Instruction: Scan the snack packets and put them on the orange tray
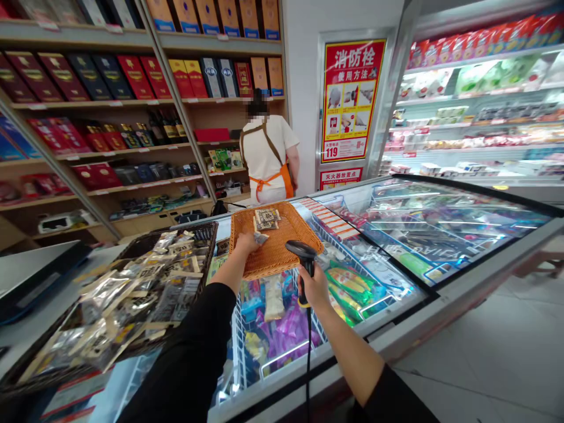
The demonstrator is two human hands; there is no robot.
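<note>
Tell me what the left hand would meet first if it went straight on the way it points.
Beyond the held packet, the left hand would probably meet the other packets in the basket, though its height above them is unclear.

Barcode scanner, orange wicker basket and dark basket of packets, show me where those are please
Barcode scanner (303,252), head view: on its dark head.
Orange wicker basket (292,227), head view: on its bare woven inside.
Dark basket (210,247), head view: on its wall at the right end.

Packets in basket atop freezer
</note>
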